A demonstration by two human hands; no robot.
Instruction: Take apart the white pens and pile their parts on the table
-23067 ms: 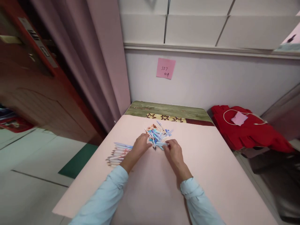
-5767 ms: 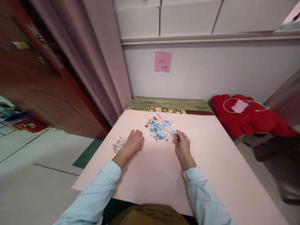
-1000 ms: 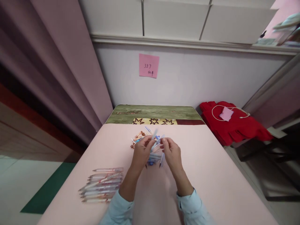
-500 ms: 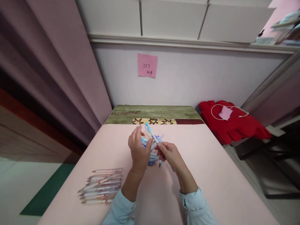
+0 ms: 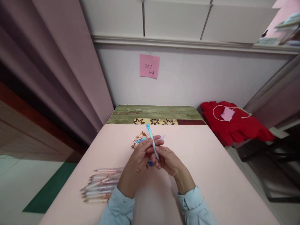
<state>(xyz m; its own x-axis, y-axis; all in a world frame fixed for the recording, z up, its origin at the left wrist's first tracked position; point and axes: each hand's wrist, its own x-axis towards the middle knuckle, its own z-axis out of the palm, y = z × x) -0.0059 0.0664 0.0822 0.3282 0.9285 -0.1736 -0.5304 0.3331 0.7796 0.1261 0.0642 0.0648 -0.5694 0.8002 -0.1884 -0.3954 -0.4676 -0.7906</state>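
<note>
Blue pen is gripped by left hand and right hand, which mostly hide loose pens.

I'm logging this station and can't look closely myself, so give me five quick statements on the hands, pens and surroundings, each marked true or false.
1. The left hand and right hand both hold the light-blue pen. True.
2. The row of whitish pens lies on the right hand's side. False: the row lies on the left hand's side.
3. A pink note marked 357 is on the wall. True.
4. The red cloth lies to the left of the table. False: the cloth is to its right.
5. The light-blue pen's bright blue end points toward the wall. True.
</note>
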